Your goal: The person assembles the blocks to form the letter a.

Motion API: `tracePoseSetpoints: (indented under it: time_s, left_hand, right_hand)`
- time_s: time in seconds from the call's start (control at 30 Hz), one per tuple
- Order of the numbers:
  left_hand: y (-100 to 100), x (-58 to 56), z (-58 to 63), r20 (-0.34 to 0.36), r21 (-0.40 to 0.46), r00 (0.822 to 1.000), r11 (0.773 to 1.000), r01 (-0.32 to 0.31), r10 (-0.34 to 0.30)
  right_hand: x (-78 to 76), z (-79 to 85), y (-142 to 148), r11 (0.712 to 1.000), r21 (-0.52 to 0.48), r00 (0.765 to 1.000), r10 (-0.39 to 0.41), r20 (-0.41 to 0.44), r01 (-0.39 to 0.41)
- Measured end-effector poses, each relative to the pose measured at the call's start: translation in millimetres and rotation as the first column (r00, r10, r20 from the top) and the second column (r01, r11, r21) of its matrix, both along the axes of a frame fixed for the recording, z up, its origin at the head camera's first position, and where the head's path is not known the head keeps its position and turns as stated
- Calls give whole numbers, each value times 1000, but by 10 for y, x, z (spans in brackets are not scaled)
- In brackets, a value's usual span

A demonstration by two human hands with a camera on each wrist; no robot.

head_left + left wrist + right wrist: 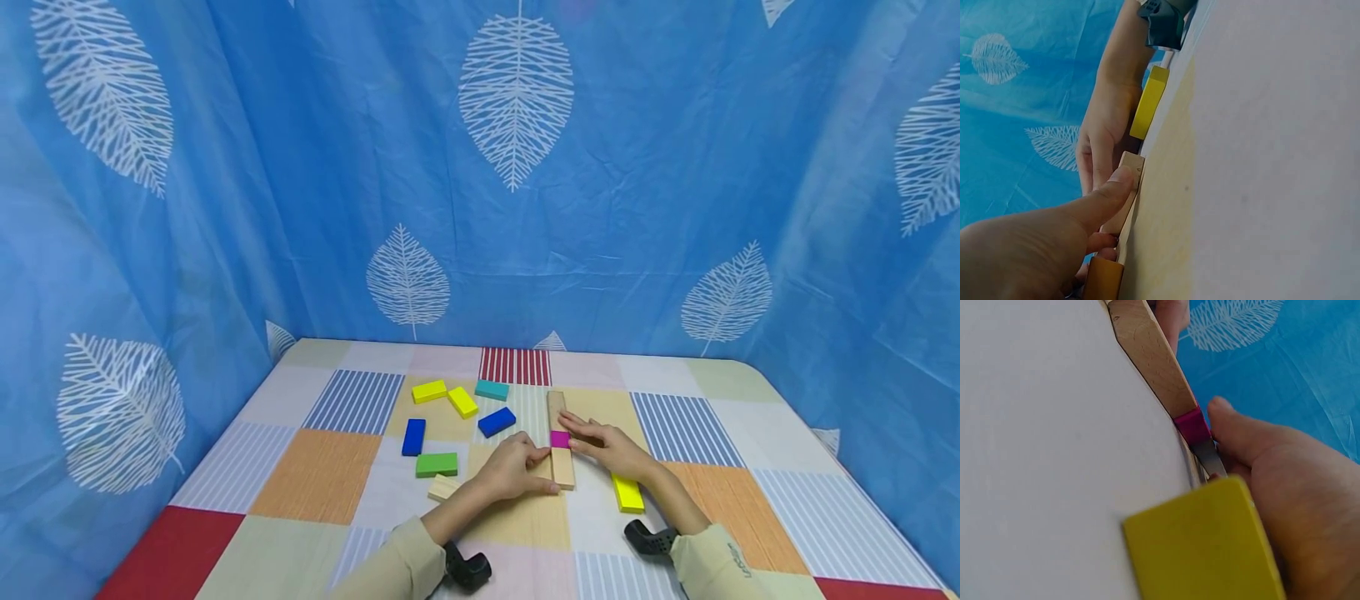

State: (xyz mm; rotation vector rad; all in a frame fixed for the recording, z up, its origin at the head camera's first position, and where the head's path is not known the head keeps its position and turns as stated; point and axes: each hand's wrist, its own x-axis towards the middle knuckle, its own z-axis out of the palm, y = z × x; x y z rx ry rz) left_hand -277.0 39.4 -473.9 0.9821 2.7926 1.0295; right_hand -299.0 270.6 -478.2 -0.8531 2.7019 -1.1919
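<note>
A row of wooden blocks [562,470] lies on the checked cloth, with a magenta block [559,439] between plain ones. My left hand [513,468] is at the row's left side; its thumb presses the near plain block [1124,209] and a bent finger touches it farther along. On the right side, my right hand [609,450] touches the row near the magenta block [1192,427], fingers reaching over the far plain block [555,403]. A yellow block [628,493] lies beside the right wrist. An orange block [1104,278] sits by the left fingers.
Left of the row lie two yellow blocks [429,392], a teal block [492,390], two blue blocks [497,422], a green block [437,465] and a plain wooden block [443,487]. A blue leaf-patterned curtain [600,250] hangs behind the table.
</note>
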Motion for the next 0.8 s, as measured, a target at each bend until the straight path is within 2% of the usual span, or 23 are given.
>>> tracePoseSetpoints:
  time_s: [0.1, 0.33, 0.43, 0.67, 0.8]
  left_hand:
    - [2, -2, 3, 4, 2, 1000, 1000, 3, -3]
    - [6, -6, 5, -28, -19, 999, 1000, 18, -18]
    - [8, -5, 13, -20, -19, 1000, 1000, 18, -19]
    - [3, -3, 28, 9, 2, 1000, 1000, 6, -6]
    - [-20, 9, 31, -40, -2, 999, 1000, -9, 9]
  right_hand:
    - [34, 40, -35, 1000, -13, 1000, -15, -17, 14]
    - [192, 292, -149, 999, -25, 999, -37, -8, 37]
    - [215, 338, -163, 999, -21, 999, -42, -8, 42]
    - [183, 314, -153, 998, -55, 999, -40, 12, 41]
    - [98, 193, -98, 995, -60, 997, -75, 16, 76]
